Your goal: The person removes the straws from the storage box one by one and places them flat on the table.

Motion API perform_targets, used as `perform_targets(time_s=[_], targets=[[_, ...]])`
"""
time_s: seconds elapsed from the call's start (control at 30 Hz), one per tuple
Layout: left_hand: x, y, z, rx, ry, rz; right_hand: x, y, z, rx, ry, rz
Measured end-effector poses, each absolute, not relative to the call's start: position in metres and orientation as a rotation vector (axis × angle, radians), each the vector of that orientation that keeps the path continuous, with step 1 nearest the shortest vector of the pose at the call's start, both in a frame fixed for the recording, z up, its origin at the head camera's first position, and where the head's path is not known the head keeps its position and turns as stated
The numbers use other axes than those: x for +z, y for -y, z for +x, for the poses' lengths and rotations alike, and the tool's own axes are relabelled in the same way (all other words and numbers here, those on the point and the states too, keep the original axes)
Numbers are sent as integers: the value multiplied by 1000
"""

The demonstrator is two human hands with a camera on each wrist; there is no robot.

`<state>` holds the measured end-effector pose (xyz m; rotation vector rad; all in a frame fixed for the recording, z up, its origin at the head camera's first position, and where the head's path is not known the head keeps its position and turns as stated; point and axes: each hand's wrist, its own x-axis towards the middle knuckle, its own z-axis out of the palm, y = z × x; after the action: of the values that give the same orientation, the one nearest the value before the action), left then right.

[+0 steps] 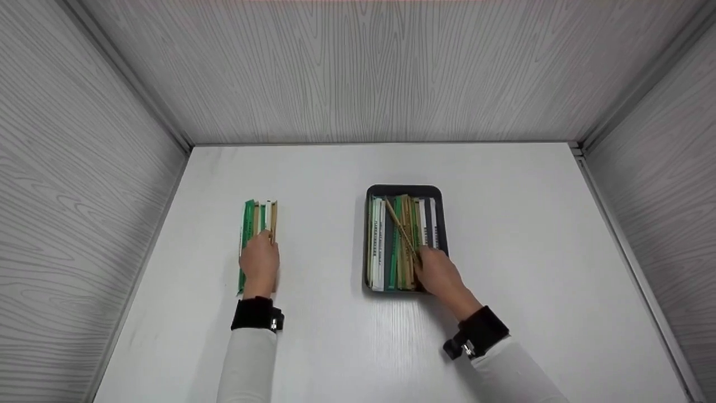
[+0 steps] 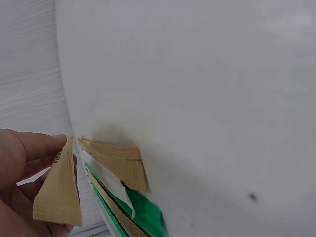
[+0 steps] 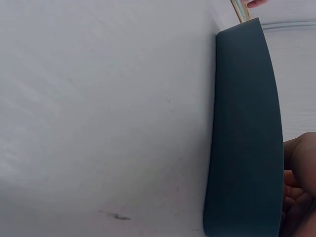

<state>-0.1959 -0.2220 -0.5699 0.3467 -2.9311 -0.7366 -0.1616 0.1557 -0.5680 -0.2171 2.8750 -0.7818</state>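
My left hand [image 1: 260, 258] pinches a narrow tan paper packet [image 2: 61, 187] between thumb and fingers. It is above a row of long, thin green, white and tan packets [image 1: 249, 215] lying side by side on the table. Another tan packet [image 2: 121, 163] and a green one [image 2: 148, 212] show beside it in the left wrist view. At the dark tray [image 1: 404, 189], my right hand [image 1: 442, 274] grips the near end of a slim tan packet [image 1: 400, 226] that slants over the others. The tray's wall hides most of the right fingers in the right wrist view.
Inside the tray, white packets [image 1: 378, 240] lie at the left, with green, tan and more white ones to the right. Grey wood-grain panels [image 1: 358, 73] enclose the white table [image 1: 324, 336] at the back and both sides.
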Motion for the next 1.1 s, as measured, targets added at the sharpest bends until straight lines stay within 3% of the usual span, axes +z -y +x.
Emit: perform_targets(time_s=[0.47,0.7,1.1], targets=[[-568,210,-193,-769,2912,394,-562,-154,-160,-1052,-2775,-189],[-547,154,-184,-837,2843,135,-547,-150,-156,-1283,-2677,-161],[-527,67,-181,-1720,2703,-102,-526,-134,-148,-1565,-2595,-216]])
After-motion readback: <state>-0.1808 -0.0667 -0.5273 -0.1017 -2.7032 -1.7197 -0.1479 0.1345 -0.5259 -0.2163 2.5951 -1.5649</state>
